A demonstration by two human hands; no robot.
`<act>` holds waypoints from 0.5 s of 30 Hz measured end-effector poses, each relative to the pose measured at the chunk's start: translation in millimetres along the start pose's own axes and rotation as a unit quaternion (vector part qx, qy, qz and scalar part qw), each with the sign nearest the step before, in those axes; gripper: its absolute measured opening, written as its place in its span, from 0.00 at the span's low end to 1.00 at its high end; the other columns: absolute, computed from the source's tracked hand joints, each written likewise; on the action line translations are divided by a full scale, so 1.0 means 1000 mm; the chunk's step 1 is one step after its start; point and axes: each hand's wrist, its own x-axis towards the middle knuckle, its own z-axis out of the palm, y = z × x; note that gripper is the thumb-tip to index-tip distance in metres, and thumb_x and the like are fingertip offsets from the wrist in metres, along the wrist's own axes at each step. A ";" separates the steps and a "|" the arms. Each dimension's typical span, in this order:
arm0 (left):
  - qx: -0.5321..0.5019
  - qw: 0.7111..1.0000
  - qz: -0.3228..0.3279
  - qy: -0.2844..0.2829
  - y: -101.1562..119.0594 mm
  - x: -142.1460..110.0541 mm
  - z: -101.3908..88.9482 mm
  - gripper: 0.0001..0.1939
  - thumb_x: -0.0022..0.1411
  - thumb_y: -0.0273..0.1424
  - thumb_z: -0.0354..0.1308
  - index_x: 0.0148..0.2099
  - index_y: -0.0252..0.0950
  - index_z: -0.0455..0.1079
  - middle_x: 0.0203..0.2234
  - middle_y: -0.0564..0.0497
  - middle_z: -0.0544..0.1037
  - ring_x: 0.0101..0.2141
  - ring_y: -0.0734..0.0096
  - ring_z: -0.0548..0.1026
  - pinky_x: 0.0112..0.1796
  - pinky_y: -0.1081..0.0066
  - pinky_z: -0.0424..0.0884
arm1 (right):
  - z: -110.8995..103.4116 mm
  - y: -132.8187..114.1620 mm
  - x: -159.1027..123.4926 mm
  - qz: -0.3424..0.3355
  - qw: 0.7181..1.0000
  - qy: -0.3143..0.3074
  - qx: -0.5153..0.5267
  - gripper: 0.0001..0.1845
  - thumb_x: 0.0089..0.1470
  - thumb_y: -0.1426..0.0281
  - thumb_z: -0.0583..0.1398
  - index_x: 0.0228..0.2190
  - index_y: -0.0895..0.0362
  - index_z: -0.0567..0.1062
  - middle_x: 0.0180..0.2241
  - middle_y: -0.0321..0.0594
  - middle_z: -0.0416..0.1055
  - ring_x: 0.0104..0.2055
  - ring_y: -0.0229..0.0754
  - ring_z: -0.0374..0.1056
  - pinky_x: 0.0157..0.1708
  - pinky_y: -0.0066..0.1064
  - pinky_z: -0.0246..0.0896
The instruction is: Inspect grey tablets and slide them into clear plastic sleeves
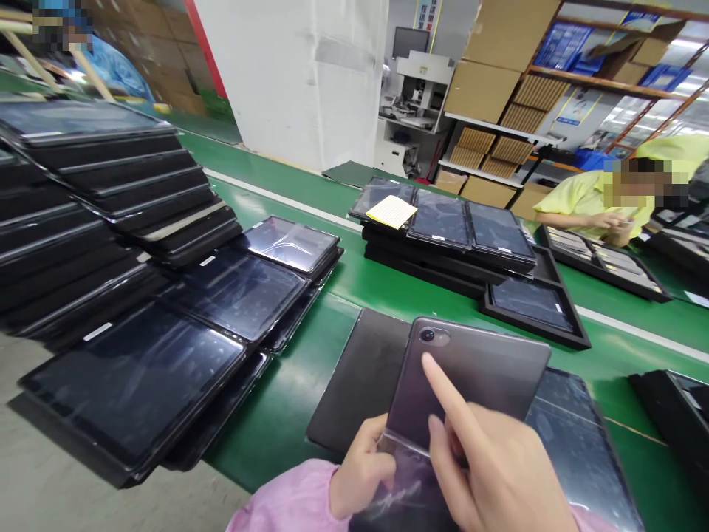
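A dark grey tablet (487, 369) is tilted up in front of me, its back and round camera lens facing me. My left hand (362, 465) grips its lower left edge, with the thumb folded over. A clear plastic film (402, 484) covers the lower part near that hand. My right hand (492, 458) is over the tablet's back, index finger stretched out just below the lens and the other fingers bent. I cannot tell whether the fingertip touches. Behind the tablet lies a black sheet (354, 384); to its right, another tablet (581, 443) shows its dark screen.
Tablets (144, 377) lie stacked at left beside a tall pile of black trays (127, 177). More tablets (440, 218) stand across the green bench (266, 436), a yellow note (392, 211) on top. A co-worker in yellow (587, 196) sits at right, near a parts tray (603, 258).
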 end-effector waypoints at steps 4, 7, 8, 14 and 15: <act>0.000 1.000 0.016 0.000 -0.007 0.002 -0.003 0.12 0.26 0.24 0.49 0.21 0.36 0.66 0.11 0.58 0.62 0.15 0.78 0.54 0.20 0.73 0.51 | 0.000 0.002 0.037 -0.021 0.985 0.056 -0.162 0.26 0.63 0.77 0.46 0.52 0.66 0.78 0.12 0.29 0.63 0.11 0.35 0.60 0.15 0.33 0.46; -0.016 1.000 0.026 -0.007 -0.012 0.004 -0.005 0.11 0.26 0.24 0.49 0.21 0.36 0.65 0.12 0.59 0.61 0.15 0.80 0.53 0.20 0.74 0.51 | 0.003 0.001 0.039 -0.010 0.982 0.061 -0.178 0.26 0.61 0.77 0.47 0.50 0.69 0.79 0.11 0.30 0.62 0.10 0.35 0.60 0.14 0.34 0.46; -0.019 0.999 0.027 -0.013 -0.012 0.004 -0.005 0.12 0.26 0.23 0.49 0.21 0.36 0.65 0.12 0.59 0.61 0.15 0.80 0.53 0.20 0.74 0.50 | 0.004 0.000 0.038 -0.017 0.984 0.056 -0.170 0.26 0.61 0.77 0.47 0.50 0.69 0.80 0.11 0.30 0.63 0.11 0.35 0.61 0.14 0.33 0.47; -0.010 1.000 0.011 -0.013 0.000 0.000 0.001 0.13 0.27 0.23 0.49 0.22 0.34 0.67 0.13 0.59 0.63 0.17 0.80 0.54 0.21 0.74 0.51 | 0.007 0.004 0.037 0.041 0.980 0.065 -0.181 0.27 0.62 0.74 0.47 0.55 0.69 0.76 0.12 0.30 0.65 0.10 0.36 0.61 0.13 0.32 0.47; -0.008 1.000 0.010 -0.007 0.002 0.000 0.001 0.13 0.27 0.23 0.49 0.22 0.34 0.69 0.14 0.58 0.65 0.18 0.79 0.54 0.21 0.74 0.52 | 0.005 0.008 0.036 0.073 0.976 0.077 -0.188 0.27 0.63 0.73 0.48 0.57 0.71 0.73 0.12 0.30 0.65 0.10 0.37 0.60 0.12 0.32 0.47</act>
